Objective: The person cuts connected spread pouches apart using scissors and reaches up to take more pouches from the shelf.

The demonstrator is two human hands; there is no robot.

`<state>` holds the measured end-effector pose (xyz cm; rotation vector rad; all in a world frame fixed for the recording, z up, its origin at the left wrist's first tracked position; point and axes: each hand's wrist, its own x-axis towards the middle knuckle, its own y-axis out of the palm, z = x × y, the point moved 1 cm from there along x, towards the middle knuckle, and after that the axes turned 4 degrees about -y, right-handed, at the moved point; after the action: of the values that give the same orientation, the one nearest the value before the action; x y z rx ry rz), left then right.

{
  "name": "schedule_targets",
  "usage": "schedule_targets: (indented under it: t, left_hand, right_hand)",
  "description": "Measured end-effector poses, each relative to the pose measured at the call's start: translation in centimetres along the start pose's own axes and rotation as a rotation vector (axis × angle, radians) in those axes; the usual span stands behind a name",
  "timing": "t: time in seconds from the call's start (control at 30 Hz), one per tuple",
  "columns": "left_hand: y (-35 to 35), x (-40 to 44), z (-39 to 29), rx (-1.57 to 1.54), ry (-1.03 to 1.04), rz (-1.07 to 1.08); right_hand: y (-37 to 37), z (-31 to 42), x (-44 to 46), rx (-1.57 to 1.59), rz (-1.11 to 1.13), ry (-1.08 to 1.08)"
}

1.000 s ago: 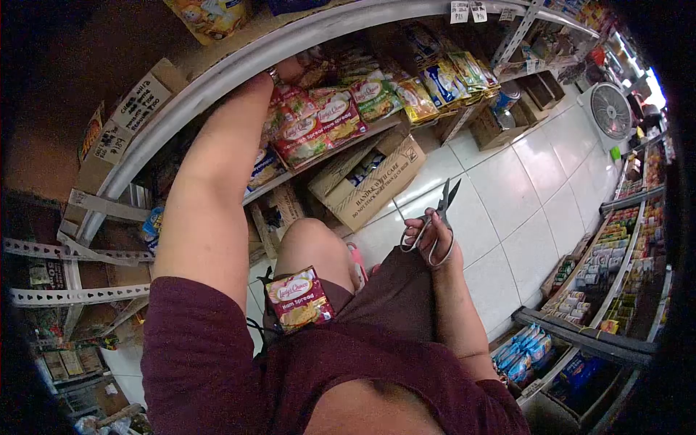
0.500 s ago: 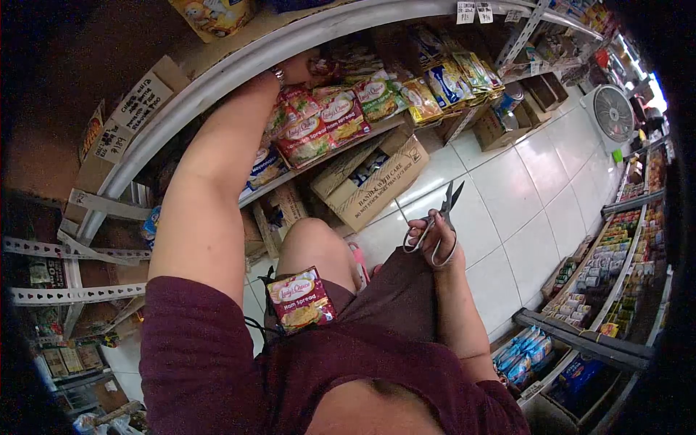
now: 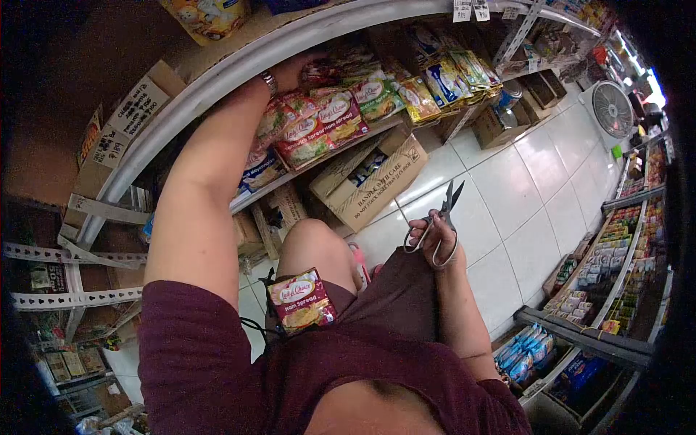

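Observation:
My left hand (image 3: 291, 71) reaches deep onto the shelf behind the red spread pouches (image 3: 308, 130), with a watch (image 3: 269, 82) at its wrist; its fingers are hidden in shadow among the packets. Out over the floor, my right hand (image 3: 435, 235) has its fingers through the grey handles of a pair of scissors (image 3: 447, 210), whose dark blades point up and stand apart. A Ham Spread pouch (image 3: 301, 300) rests on my lap. Green pouches (image 3: 377, 99) and yellow pouches (image 3: 418, 100) stand beside the red ones on the shelf.
Below the shelf sits an open cardboard box (image 3: 384, 185) on the tiled floor (image 3: 522, 188). A white fan (image 3: 611, 109) stands at the far right. Shelves of cans (image 3: 605, 261) line the right side. The curved metal shelf edge (image 3: 239, 61) runs above my left arm.
My left arm and wrist have shifted slightly left and down, still inside the shelf, after a small move right. My right hand keeps hold of the scissors.

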<state>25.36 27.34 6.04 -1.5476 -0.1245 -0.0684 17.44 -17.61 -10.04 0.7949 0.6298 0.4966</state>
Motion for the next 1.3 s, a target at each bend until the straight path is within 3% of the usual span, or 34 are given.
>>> schedule_targets:
  t: [0.13, 0.2, 0.3, 0.43, 0.5, 0.53, 0.73, 1.0, 1.3]
  left_hand:
    - [2.5, 1.1, 1.9, -0.206, -0.051, 0.241]
    - [3.2, 1.1, 2.4, -0.278, 0.054, 0.2]
    - [0.1, -0.1, -0.1, -0.191, -0.022, 0.251]
    - [4.7, 3.2, 3.8, -0.161, 0.021, 0.137]
    - [5.8, 5.0, 3.5, 0.015, -0.149, 0.274]
    - [0.8, 4.3, -1.0, 0.172, -0.179, 0.492]
    - [1.9, 2.9, 1.9, -0.015, -0.084, 0.224]
    - [4.2, 3.6, 4.3, -0.17, -0.034, 0.066]
    - [11.0, 7.5, 6.5, -0.07, 0.004, -0.199]
  right_hand:
    - [0.4, 0.1, -0.2, -0.004, -0.018, 0.001]
    - [0.3, 0.1, -0.2, -0.011, -0.029, 0.005]
    - [0.1, 0.2, -0.2, -0.01, -0.038, 0.006]
    - [0.2, 0.4, -0.4, -0.009, -0.031, 0.0]
    - [0.1, 0.4, -0.4, 0.001, -0.027, 0.0]
    - [0.0, 0.5, -0.5, 0.012, -0.022, -0.003]
    - [0.1, 0.5, -0.4, 0.082, -0.032, 0.0]
    - [0.0, 0.3, 0.6, -0.003, -0.055, 0.017]
    - [0.5, 0.1, 0.9, -0.07, -0.151, 0.046]
